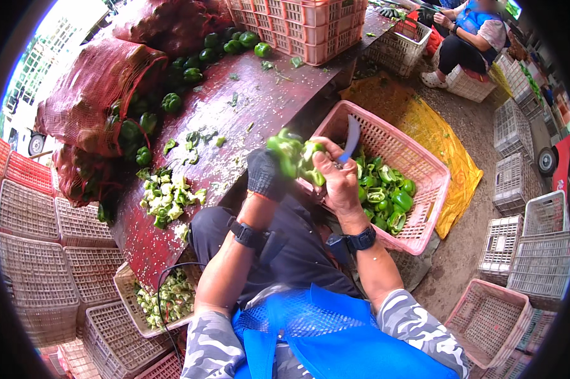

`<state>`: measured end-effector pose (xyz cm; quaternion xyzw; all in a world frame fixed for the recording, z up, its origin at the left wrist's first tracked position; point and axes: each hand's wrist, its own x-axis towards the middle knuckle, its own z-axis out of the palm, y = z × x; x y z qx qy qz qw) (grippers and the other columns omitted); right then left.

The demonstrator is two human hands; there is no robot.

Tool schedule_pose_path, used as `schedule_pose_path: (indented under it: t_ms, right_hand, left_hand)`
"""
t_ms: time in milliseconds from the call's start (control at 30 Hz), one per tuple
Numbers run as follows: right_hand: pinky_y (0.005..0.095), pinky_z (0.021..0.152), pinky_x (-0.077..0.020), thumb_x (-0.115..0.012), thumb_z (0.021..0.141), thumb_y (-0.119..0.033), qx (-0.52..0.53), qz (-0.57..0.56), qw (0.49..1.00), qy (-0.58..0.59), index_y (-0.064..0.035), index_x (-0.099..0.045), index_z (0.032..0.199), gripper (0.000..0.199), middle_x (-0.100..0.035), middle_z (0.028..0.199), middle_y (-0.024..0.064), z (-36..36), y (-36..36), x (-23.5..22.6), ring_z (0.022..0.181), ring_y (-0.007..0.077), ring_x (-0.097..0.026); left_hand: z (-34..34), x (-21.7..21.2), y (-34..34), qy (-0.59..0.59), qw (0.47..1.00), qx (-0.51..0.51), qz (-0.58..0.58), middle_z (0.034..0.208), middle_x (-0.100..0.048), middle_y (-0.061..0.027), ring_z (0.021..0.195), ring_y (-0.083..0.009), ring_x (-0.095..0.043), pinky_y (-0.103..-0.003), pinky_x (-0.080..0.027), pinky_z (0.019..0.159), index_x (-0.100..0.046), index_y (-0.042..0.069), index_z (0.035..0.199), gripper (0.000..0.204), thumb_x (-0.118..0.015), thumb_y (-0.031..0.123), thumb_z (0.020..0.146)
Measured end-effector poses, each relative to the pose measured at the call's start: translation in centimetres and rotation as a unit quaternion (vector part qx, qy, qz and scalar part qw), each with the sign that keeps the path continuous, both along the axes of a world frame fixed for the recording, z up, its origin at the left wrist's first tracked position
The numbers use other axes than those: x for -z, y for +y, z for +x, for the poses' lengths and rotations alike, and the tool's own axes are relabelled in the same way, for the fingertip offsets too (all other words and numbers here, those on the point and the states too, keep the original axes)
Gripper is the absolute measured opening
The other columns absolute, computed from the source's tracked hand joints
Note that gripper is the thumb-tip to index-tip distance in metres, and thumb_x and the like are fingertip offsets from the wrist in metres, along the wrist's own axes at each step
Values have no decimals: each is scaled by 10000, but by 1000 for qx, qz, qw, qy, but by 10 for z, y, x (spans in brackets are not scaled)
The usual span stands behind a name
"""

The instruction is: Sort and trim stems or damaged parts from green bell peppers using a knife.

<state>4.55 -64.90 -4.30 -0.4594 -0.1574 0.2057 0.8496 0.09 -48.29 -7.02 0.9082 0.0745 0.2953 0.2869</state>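
My left hand (266, 177), in a dark glove, is closed around a cut green bell pepper (285, 148), which is blurred by motion. Close beside it my right hand (340, 183) is bare and grips a small knife with a curved blade (352, 134) pointing up and away. Its fingers also press against a pale-fleshed piece of pepper (312, 162). Just to the right, a pink plastic crate (424, 167) holds several cut green peppers (386, 196). On the red table to the left lies a heap of pepper cores and scraps (166, 197).
Red mesh sacks (95, 95) spill whole green peppers (171, 102) onto the seed-strewn table (222, 120). A crate of scraps (171, 297) stands below the table's near end. Stacked crates (38, 271) line both sides. Another person (474, 38) sits at the far right.
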Motion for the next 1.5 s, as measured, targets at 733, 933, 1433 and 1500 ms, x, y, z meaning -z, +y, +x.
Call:
schedule_pose_path:
  t_ms: [733,933,1433,1500]
  right_hand:
    - [386,911,-556,-792,761,-80,-2,-269,825,-497,-12,-678,1191,450,-638,1219,201,27,-24,-47,1045,362,-669]
    - [402,841,-552,-773,769,-69,-34,-278,829,-485,18,-672,1087,345,-643,1042,180,30,-19,-44,967,361,-667]
    - [426,718,-513,-729,760,-4,131,-227,846,-465,7,-593,949,233,-577,881,171,18,-10,-20,817,376,-619]
    - [404,680,-505,-774,790,-57,178,-226,849,-443,-6,-595,939,238,-565,845,144,22,-12,-16,781,347,-624]
  left_hand:
    - [2,-41,13,2,957,267,115,677,-636,-145,620,-341,-645,-415,-499,572,-661,54,742,130,-736,156,712]
    - [-6,-40,11,55,961,223,155,677,-639,-173,621,-380,-638,-430,-507,591,-677,56,703,120,-753,138,657]
    - [-4,-21,-22,91,995,24,-13,704,-666,-165,641,-328,-647,-410,-492,584,-686,33,808,195,-786,173,716]
    - [-4,-14,-23,105,990,31,-89,697,-666,-149,625,-270,-636,-394,-481,577,-687,29,811,194,-788,172,728]
